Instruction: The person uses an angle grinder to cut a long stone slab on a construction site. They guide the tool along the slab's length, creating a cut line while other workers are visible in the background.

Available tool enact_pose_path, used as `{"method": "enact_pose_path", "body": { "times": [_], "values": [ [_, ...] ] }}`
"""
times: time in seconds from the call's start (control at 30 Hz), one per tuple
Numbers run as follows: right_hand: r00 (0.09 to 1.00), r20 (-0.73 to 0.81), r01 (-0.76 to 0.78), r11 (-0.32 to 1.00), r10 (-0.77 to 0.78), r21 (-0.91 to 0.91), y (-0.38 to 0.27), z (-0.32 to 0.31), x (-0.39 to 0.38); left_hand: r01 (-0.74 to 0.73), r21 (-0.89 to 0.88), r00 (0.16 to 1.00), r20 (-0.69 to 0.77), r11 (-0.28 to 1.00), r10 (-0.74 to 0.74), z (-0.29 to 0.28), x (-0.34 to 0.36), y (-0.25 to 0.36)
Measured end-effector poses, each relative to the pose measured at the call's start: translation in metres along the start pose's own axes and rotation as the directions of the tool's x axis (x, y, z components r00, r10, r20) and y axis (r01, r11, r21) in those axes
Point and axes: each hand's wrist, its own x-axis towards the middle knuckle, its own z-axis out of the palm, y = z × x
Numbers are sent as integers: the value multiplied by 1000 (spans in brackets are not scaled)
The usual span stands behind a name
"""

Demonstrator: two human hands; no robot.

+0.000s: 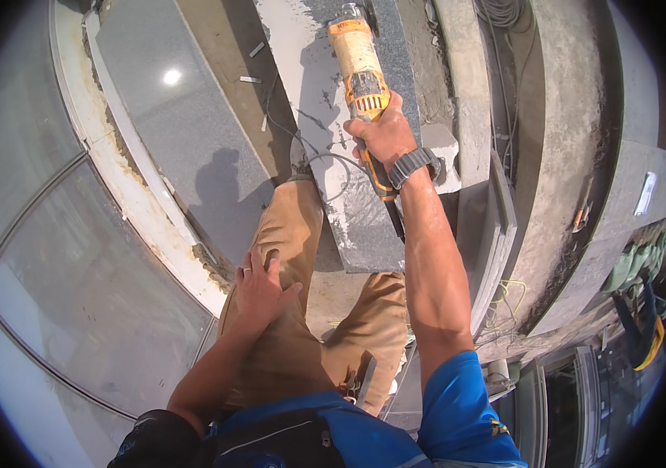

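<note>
My right hand, with a watch on the wrist, grips the rear handle of a yellow and black angle grinder. Its head points away from me, over the far part of a grey stone slab. Whether the disc touches the stone I cannot tell. White dust or paste covers much of the slab's left side. The grinder's black cord loops over the slab. My left hand rests on my left thigh with its fingers apart, holding nothing.
Another grey slab lies to the left, beside glass panels. A pale block sits right of the slab being worked. Farther right are concrete steps, coiled cable and slabs on edge.
</note>
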Motion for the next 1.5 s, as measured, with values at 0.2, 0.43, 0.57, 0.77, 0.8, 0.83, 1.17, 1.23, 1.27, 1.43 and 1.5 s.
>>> {"method": "enact_pose_path", "body": {
  "times": [0.2,0.43,0.57,0.77,0.8,0.83,1.17,1.23,1.27,1.43,1.5],
  "values": [
    [1000,8,-5,999,4,47,0,1,-10,128,-65,981,155,990,-117,11,20,9],
    [1000,7,-25,999,25,28,-1,5,1,183,-5,959,220,983,-178,15,37,17],
    [1000,15,23,999,-24,43,4,2,21,179,17,958,225,984,-179,21,41,20],
    [999,47,27,1000,-27,-5,-16,1,41,203,11,955,220,979,-200,20,43,21],
    [998,50,32,999,-31,-8,-17,1,45,203,10,956,215,979,-201,21,43,21],
    [998,46,39,999,-39,5,-17,3,48,202,8,957,211,979,-199,22,43,21],
    [999,10,46,999,-46,1,-12,3,30,238,-3,949,215,971,-232,27,44,25],
    [999,14,46,999,-46,-12,-9,2,24,244,-7,950,202,970,-238,31,44,25],
    [999,17,41,999,-41,-20,-8,1,23,244,-10,952,192,970,-238,34,44,24],
    [998,-2,61,997,-61,-52,2,1,16,235,-8,961,150,972,-231,45,42,24],
    [997,-2,72,996,-73,-57,6,2,16,240,9,960,148,971,-239,47,42,25]
  ]
}}
